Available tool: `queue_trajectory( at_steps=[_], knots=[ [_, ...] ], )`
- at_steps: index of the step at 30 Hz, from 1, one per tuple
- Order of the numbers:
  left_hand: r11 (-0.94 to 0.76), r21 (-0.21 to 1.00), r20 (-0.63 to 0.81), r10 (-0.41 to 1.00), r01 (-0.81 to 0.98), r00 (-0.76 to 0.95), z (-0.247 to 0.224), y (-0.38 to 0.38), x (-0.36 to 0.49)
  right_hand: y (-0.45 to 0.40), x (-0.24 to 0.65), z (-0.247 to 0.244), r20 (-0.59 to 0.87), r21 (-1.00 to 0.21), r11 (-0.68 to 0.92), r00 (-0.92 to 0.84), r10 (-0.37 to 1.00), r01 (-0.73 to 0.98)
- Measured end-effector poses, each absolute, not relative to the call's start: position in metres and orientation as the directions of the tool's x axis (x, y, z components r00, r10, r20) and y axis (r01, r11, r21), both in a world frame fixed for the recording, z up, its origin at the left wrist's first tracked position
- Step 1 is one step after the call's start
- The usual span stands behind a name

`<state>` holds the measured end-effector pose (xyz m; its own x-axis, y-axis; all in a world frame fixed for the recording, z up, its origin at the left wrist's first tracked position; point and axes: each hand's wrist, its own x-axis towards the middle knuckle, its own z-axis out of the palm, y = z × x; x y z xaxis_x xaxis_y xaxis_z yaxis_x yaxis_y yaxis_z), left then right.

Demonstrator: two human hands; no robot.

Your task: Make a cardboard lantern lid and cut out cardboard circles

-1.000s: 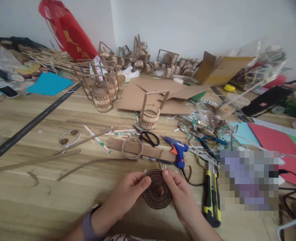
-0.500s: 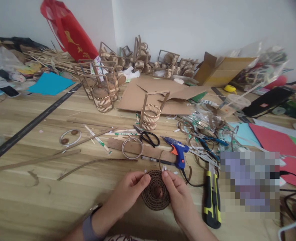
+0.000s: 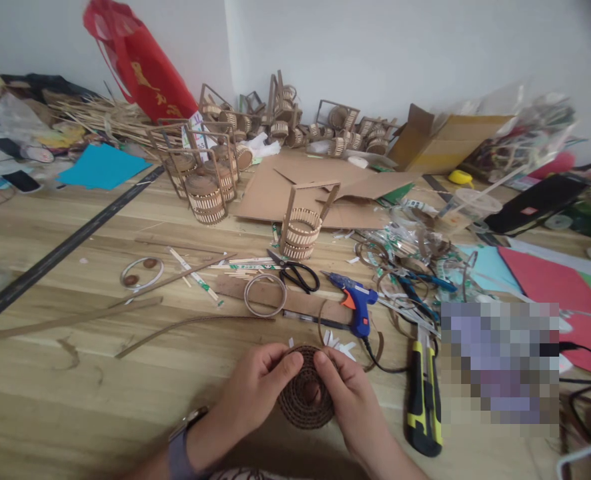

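Observation:
A round dark brown coiled disc (image 3: pixel 305 407) with a small knob at its middle is held near the table's front edge. My left hand (image 3: pixel 258 387) pinches its upper left rim, thumb on top. On the upper right rim my right hand (image 3: pixel 350 393) pinches it the same way. The fingers beneath the disc are mostly hidden. Beyond the hands lie a blue glue gun (image 3: pixel 359 303), black scissors (image 3: pixel 298 273) and a pale ring (image 3: pixel 265 295). A small open basket with a tall handle (image 3: pixel 300 233) stands farther back.
A yellow-black cutter (image 3: pixel 423 400) lies right of my right hand. Thin brown strips (image 3: pixel 190 323) lie at the left. Several lidded baskets (image 3: pixel 206 197) stand behind, beside flat cardboard (image 3: pixel 260 190). Plastic scraps (image 3: pixel 405 233) and red paper (image 3: pixel 550 280) are at the right.
The disc and both hands have come slightly nearer to me. My right thumb has shifted left along the rim, closer to my left thumb. More white scraps show behind the hands.

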<state>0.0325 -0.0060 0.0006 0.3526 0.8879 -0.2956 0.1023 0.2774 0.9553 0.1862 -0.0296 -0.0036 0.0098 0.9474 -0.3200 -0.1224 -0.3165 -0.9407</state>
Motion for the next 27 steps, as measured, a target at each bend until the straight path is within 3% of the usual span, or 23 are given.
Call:
queue_trajectory(
  at_steps=[4,8,11,19,27],
  knots=[
    [0.359,0.933,-0.330,0.873,-0.013,0.360,-0.003,-0.004,0.033,-0.027,0.188,-0.001,-0.350,-0.928,-0.342,0.032,0.936,-0.150],
    [0.470,0.872,-0.351,0.797,-0.138,0.492,0.000,0.000,0.034,-0.022,0.194,0.000,-0.339,-0.933,-0.323,0.092,0.936,-0.157],
    [0.544,0.808,-0.388,0.780,-0.225,0.492,0.002,0.002,0.031,-0.020,0.200,0.000,-0.325,-0.934,-0.313,0.045,0.945,-0.172],
    [0.568,0.750,-0.385,0.792,-0.339,0.475,-0.001,0.003,0.028,-0.021,0.202,-0.001,-0.213,-0.971,-0.215,-0.028,0.977,-0.106],
    [0.578,0.747,-0.398,0.785,-0.329,0.474,-0.002,0.004,0.028,-0.022,0.201,-0.005,-0.247,-0.960,-0.248,-0.020,0.969,-0.127]
  ],
)
